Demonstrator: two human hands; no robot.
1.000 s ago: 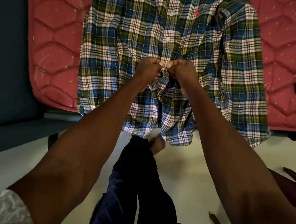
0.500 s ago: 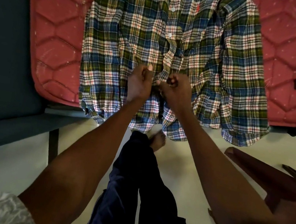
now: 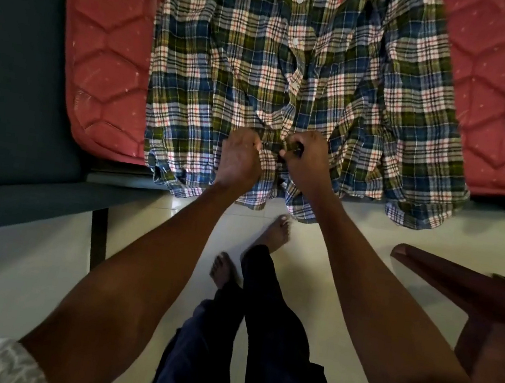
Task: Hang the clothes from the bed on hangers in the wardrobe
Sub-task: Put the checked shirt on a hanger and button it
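Bed (image 3: 108, 48) bearing a plaid shirt (image 3: 230, 66) laid flat, hem overhanging the edge. Left hand (image 3: 239, 160) and right hand (image 3: 306, 163) each pinch the lower placket, apparently fastening a button. Likely next: lifting the shirt onto a hanger; none visible.

A green, blue, white and red plaid cotton button-up shirt (image 3: 230, 66) lies spread front-up on the red quilted mattress of the bed (image 3: 107, 55), collar end away from the viewer, its placket running down the middle with small white buttons fastened along the upper part. The hem and both cuffs hang over the mattress edge toward the floor. Low on the placket the fabric is bunched and wrinkled, where what seems to be a button is being worked.
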